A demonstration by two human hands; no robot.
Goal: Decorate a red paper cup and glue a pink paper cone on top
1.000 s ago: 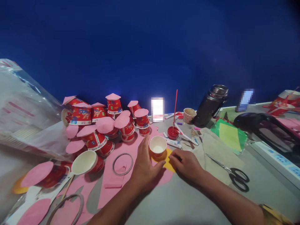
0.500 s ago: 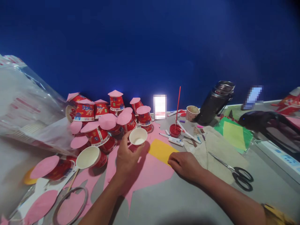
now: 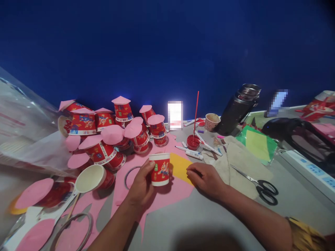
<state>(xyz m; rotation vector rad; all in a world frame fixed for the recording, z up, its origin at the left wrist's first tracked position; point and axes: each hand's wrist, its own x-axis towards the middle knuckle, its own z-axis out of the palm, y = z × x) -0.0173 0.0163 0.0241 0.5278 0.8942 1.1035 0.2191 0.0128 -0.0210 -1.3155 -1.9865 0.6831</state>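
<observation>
My left hand (image 3: 142, 184) is closed round a red paper cup (image 3: 160, 170) with a white rim and a printed cartoon figure, held upright above pink paper (image 3: 167, 198). My right hand (image 3: 205, 177) rests with curled fingers at the right edge of a yellow paper (image 3: 179, 166); whether its fingers grip the paper is hidden. Left of the held cup, a grey ring (image 3: 128, 177) lies on the pink paper. Beyond it stand several upturned red cups with pink paper cones and discs on top (image 3: 120, 100). A white-lined cup (image 3: 90, 178) lies tilted near my left forearm.
Black-handled scissors (image 3: 267, 191) lie on a beige cloth (image 3: 246, 174) at the right. Farther back are a red pot (image 3: 193, 143) with a stick, markers (image 3: 194, 154), a black flask (image 3: 238, 111) and a power strip (image 3: 314, 170). Plastic bags (image 3: 23, 122) fill the left side.
My left hand has lowered the cup nearer and turned it, so its printed side shows instead of its inside. The grey ring behind it has come into sight. My right hand has barely moved.
</observation>
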